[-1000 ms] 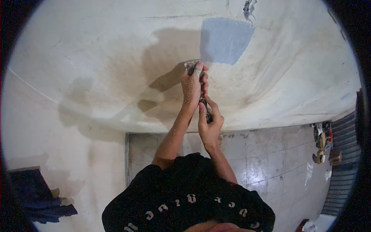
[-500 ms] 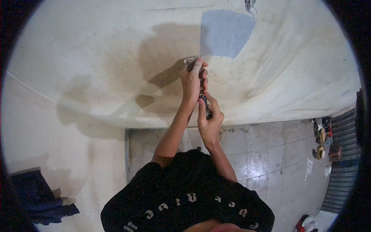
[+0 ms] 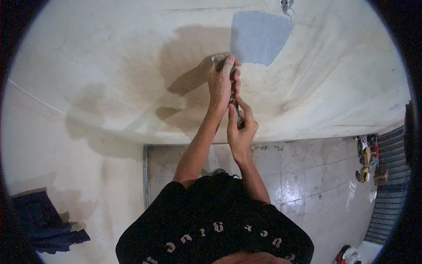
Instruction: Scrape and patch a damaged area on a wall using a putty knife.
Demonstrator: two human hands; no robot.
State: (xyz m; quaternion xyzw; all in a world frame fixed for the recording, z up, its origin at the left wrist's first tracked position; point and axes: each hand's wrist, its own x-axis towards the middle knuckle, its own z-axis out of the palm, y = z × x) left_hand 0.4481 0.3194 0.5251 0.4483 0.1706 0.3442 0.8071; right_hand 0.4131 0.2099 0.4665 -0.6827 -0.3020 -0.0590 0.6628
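My left hand [image 3: 220,81], dusted with pale specks, is closed on the upper part of a scraper-like tool [image 3: 218,60] against the off-white wall [image 3: 321,70]; its flat metal end shows beside my thumb. My right hand [image 3: 241,132] grips the dark lower handle, below my left wrist. The tool's end lies just below and left of a blue-grey patch [image 3: 259,37] on the wall. My fingers hide much of the tool. A dark shadow of hands and tool falls to the left.
A grey tiled floor [image 3: 307,176] runs below the wall. At right are piled items [image 3: 365,158] beside a ribbed metal shutter [image 3: 391,176]. Dark cloth [image 3: 41,220] hangs at lower left; a small bundle [image 3: 347,256] is at lower right. A small fixture [image 3: 285,6] sits above the patch.
Both hands and the tool have moved up the wall, and slightly right over the last half second, bringing the tool's end higher beside the lower left of the patch.
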